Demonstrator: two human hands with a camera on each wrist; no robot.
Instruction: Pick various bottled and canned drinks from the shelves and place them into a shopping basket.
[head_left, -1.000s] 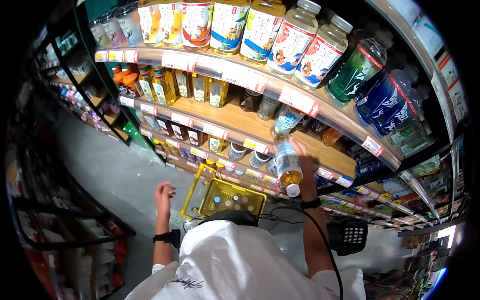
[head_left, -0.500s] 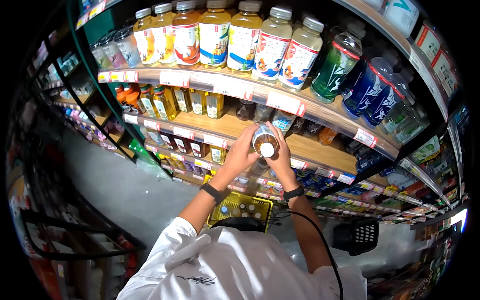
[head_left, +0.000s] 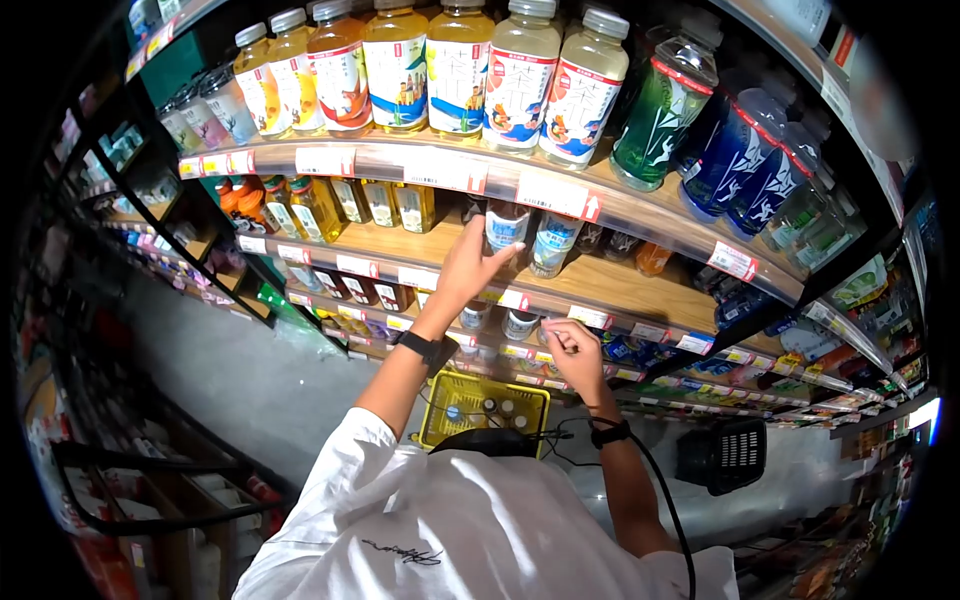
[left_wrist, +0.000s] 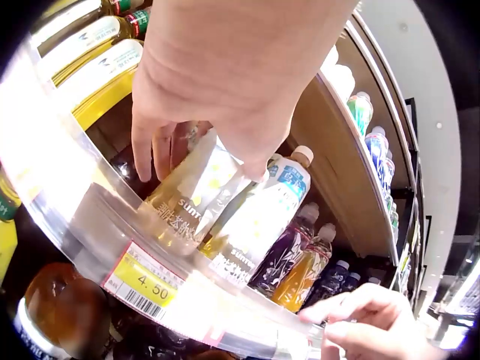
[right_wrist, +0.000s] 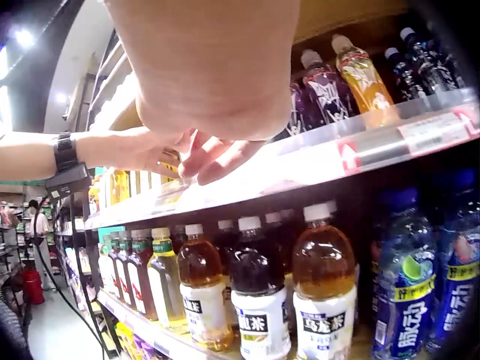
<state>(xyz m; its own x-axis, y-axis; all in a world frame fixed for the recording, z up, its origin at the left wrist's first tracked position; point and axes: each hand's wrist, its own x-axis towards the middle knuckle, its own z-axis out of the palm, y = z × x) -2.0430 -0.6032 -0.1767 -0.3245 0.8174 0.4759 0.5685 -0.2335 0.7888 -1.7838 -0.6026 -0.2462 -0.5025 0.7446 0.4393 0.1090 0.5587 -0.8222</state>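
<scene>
On the middle shelf, my left hand (head_left: 468,265) grips a bottle with a white and blue label (head_left: 506,228). The left wrist view has this hand (left_wrist: 214,90) from above, fingers round the upper part of the bottle (left_wrist: 187,199), which stands tilted in that view at the shelf's front edge. A similar bottle (head_left: 552,245) stands just to its right. My right hand (head_left: 577,355) is in front of the shelf edge, its fingers loosely curled, holding nothing; the right wrist view has its fingers (right_wrist: 217,157) partly hidden behind the wrist.
Large tea bottles (head_left: 460,70) line the shelf above. A yellow basket (head_left: 440,436) with several bottles is on the floor below, and a black basket (head_left: 722,455) lies to the right. Price tags (left_wrist: 142,281) run along the shelf edge. A person (right_wrist: 39,225) stands far down the aisle.
The bottle that both hands held in front of the shelf is now on the shelf in my left hand. My right hand has let go and drawn back down and right.
</scene>
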